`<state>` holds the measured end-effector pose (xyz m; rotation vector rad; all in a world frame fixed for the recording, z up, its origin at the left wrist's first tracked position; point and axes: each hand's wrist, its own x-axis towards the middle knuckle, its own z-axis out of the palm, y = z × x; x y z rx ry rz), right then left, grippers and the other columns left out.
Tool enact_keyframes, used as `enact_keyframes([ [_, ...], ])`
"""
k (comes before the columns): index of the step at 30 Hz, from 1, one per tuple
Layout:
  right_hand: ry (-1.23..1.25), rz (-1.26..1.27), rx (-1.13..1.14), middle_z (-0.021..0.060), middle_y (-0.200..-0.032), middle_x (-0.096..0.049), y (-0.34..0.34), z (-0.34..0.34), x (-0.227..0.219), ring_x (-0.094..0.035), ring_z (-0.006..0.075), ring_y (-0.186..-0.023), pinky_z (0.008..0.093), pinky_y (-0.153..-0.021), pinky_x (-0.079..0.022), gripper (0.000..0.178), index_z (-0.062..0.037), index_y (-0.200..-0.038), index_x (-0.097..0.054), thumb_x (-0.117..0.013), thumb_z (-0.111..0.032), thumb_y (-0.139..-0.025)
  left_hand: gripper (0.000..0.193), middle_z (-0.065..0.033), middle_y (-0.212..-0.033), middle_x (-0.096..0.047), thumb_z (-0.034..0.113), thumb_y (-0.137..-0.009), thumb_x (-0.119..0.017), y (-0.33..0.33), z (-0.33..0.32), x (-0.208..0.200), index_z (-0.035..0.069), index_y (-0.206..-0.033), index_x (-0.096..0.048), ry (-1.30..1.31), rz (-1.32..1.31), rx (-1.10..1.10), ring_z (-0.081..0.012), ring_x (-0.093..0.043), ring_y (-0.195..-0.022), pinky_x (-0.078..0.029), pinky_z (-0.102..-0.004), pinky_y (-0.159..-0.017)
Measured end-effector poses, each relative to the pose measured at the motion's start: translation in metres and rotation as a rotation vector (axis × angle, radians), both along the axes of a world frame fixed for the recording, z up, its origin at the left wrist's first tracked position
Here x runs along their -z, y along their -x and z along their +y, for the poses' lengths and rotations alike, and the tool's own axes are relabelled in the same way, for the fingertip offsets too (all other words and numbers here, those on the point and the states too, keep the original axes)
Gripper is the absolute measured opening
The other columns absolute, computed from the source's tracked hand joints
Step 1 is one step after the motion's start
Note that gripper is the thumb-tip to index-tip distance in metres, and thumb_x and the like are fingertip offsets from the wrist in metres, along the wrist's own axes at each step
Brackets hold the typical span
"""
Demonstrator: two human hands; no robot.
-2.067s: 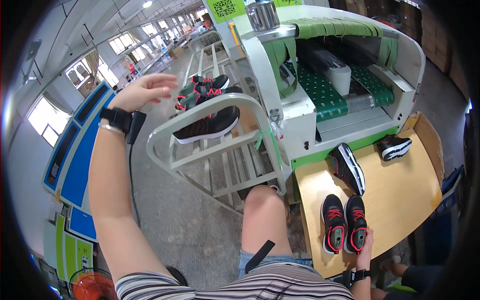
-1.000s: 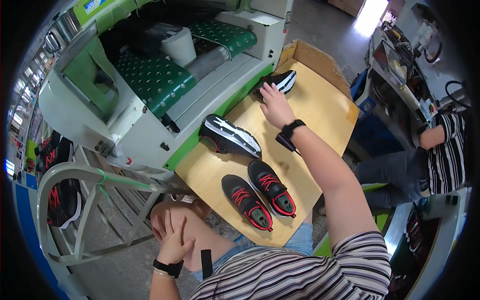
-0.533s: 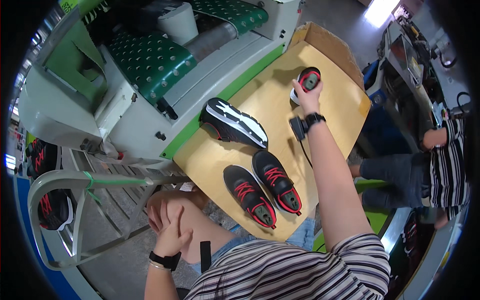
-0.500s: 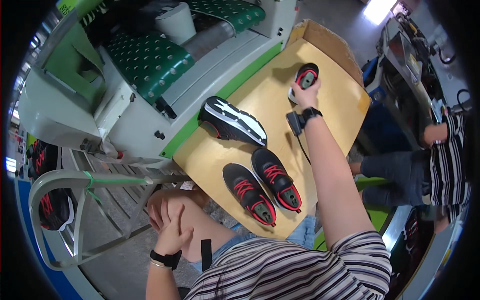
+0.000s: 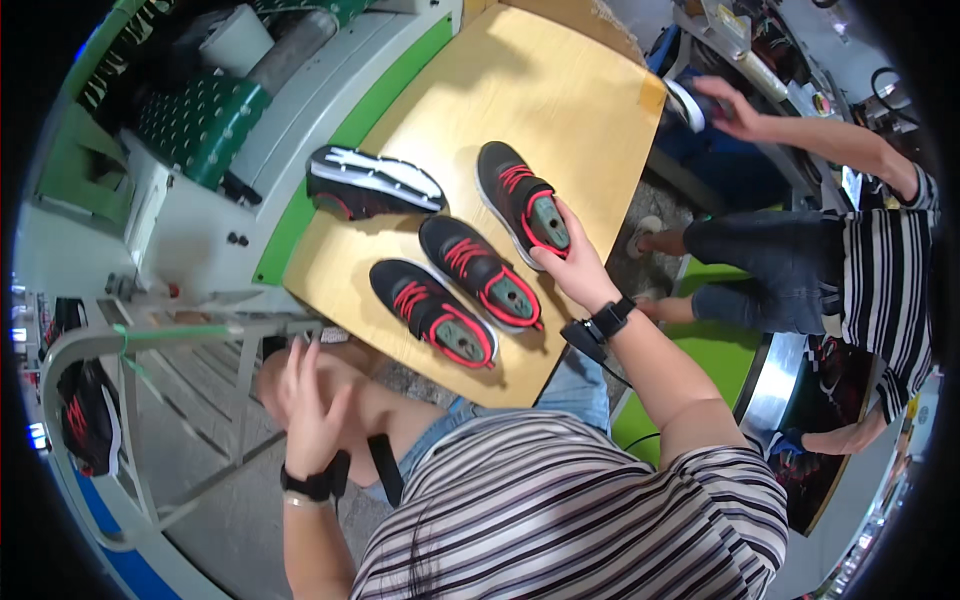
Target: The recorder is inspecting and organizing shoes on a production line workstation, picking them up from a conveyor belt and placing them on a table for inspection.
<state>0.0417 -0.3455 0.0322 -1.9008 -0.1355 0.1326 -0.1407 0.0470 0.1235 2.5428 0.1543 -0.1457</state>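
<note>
Down by my lap, my left hand (image 5: pixel 308 400) rests on my bare knee (image 5: pixel 345 395), fingers spread and slack, holding nothing; a black band sits on that wrist. Just past the knee begins the yellow wooden table (image 5: pixel 520 90), and on it lie 4 black shoes with red laces. Nearest me is shoe 1 (image 5: pixel 432 311), upright, its toe pointing up and to my left. Just beside it, further off and to the right, lies shoe 2 (image 5: pixel 480 271), set the same way and nearly parallel. My right hand (image 5: pixel 572 266) reaches over the table's right edge, a black watch (image 5: pixel 610 319) on the wrist, and its fingers are closed on the heel of shoe 3 (image 5: pixel 520 199), thumb against the rim by the grey insole; the shoe's sole is on the table, a little apart from shoe 2. To the left, near the table's far-left edge, shoe 4 (image 5: pixel 372 184) lies tipped on its side, showing its white-patterned sole. Beyond that edge stands a white and green machine (image 5: pixel 290 100) with a studded green belt (image 5: pixel 195 125). Off to my left a metal rack (image 5: pixel 130 400) holds another dark shoe. Far right, a person in a striped shirt (image 5: pixel 885 270) stretches a hand (image 5: pixel 730 105) toward a cluttered bench.
</note>
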Motion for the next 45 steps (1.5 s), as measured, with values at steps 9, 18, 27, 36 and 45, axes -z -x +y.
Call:
enact_keyframes([
  [9,0.195,-0.407,0.124,0.0170,-0.118,-0.059,0.104,-0.006,-0.026,-0.055,0.0343,-0.112,0.0402,-0.099,-0.043,0.039,-0.0011,-0.123,-0.059,-0.071,-0.012,-0.087,0.092,-0.0325,-0.158,-0.023,0.030,-0.093,-0.070,-0.141,-0.231,-0.013,-0.004,-0.157,-0.014,0.763,-0.193,0.122,-0.0381,-0.021,-0.151,-0.021,-0.0423,-0.122],
  [18,0.047,-0.227,-0.012,0.0198,-0.125,-0.055,0.117,0.002,-0.019,-0.056,0.0374,-0.115,0.0417,-0.103,-0.044,0.048,-0.0001,-0.130,-0.054,-0.071,-0.013,-0.088,0.084,-0.0259,-0.142,-0.041,0.000,-0.077,-0.067,-0.221,-0.265,0.031,0.015,-0.151,-0.028,0.757,0.093,-0.348,-0.0411,-0.052,-0.126,-0.045,-0.0467,-0.106],
  [27,0.032,-0.193,-0.073,0.0219,-0.144,-0.051,0.075,0.050,-0.015,-0.050,0.0324,-0.135,0.0382,-0.113,-0.039,0.070,0.0006,-0.145,-0.045,-0.078,-0.012,-0.085,0.066,-0.0073,-0.114,-0.060,-0.002,-0.082,-0.062,-0.248,-0.079,-0.172,0.009,-0.142,-0.039,1.150,-0.514,-0.328,-0.0231,-0.060,-0.103,-0.055,-0.0437,-0.086],
  [36,-0.388,0.059,0.195,0.0119,-0.129,-0.062,0.041,0.014,-0.071,-0.060,0.0184,-0.117,0.0312,-0.103,-0.046,0.051,0.0014,-0.137,-0.055,-0.071,-0.006,-0.089,0.100,-0.0362,-0.157,-0.015,0.036,-0.084,-0.072,-0.332,0.075,-0.123,0.003,-0.158,-0.013,0.377,-0.788,-0.706,-0.0498,-0.022,-0.146,-0.023,-0.0476,-0.121],
  [45,-0.536,-0.599,-0.026,0.0120,-0.127,-0.063,-0.154,0.141,-0.228,-0.060,0.0175,-0.116,0.0310,-0.101,-0.047,0.047,0.0002,-0.136,-0.055,-0.070,-0.013,-0.093,0.089,-0.0309,-0.163,0.002,0.027,-0.092,-0.071,-0.120,-0.021,-0.006,0.007,-0.160,-0.018,0.152,-0.304,-0.087,-0.0502,-0.009,-0.151,-0.016,-0.0534,-0.122],
])
